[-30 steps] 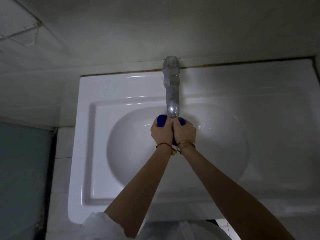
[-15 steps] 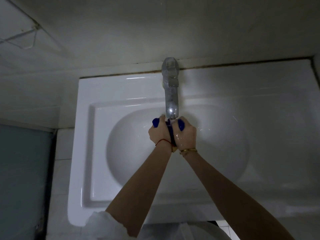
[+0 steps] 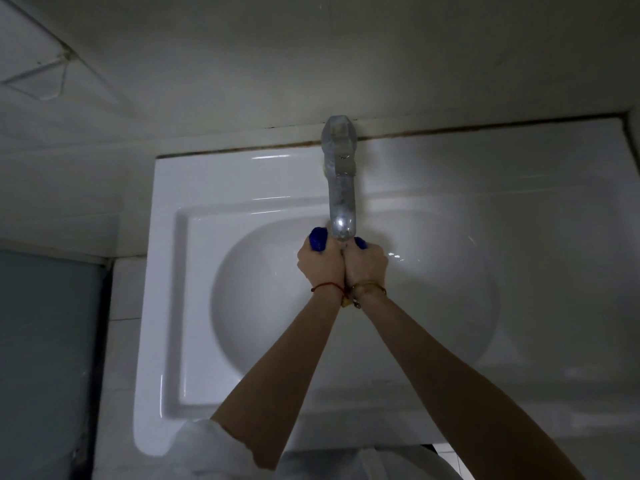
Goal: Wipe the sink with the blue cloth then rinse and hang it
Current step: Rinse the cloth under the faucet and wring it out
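Blue cloth (image 3: 318, 239) wrung in both fists, left hand (image 3: 321, 264) and right hand (image 3: 367, 265), below the tap (image 3: 341, 188).

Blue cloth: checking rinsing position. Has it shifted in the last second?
No: the blue cloth stays right under the faucet spout, gripped by left hand and right hand.

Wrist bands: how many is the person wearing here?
2. A red string on the left wrist, and a gold bracelet on the right wrist, side by side over the sink. None hidden, apparently.
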`<control>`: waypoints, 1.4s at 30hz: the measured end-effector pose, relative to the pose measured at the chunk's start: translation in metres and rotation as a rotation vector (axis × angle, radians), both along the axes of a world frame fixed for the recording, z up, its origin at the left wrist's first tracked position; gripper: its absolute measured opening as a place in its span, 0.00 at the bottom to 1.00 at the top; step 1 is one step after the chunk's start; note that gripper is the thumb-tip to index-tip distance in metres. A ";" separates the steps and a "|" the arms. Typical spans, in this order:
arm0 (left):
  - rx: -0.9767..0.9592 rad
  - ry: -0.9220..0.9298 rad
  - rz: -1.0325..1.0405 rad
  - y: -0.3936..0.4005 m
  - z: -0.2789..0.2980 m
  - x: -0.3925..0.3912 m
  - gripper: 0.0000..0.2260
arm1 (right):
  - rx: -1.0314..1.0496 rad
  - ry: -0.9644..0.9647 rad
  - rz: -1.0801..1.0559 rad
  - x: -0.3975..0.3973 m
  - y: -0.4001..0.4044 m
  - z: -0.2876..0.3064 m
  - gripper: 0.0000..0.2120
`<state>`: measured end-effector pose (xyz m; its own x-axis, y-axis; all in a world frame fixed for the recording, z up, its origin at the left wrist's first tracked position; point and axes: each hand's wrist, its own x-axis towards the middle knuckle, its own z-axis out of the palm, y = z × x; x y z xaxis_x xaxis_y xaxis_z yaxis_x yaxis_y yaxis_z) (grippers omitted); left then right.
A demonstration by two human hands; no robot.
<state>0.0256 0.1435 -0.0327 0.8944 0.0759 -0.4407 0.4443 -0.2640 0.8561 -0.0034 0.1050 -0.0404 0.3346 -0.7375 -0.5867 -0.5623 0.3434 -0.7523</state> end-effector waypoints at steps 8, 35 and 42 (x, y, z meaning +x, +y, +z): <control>0.003 0.376 0.194 0.004 0.000 0.006 0.12 | -0.453 -0.128 0.271 -0.017 0.004 -0.011 0.16; 0.023 0.350 0.141 0.001 -0.003 0.006 0.14 | -0.446 -0.214 0.338 -0.025 -0.001 -0.011 0.16; -0.178 0.303 0.143 0.010 -0.002 -0.003 0.11 | -0.036 0.002 0.146 -0.019 -0.010 -0.009 0.14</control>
<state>0.0230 0.1532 -0.0352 0.7078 0.0888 -0.7008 0.7056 -0.0403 0.7075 -0.0220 0.0946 -0.0494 0.4383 -0.7019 -0.5615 -0.6058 0.2308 -0.7614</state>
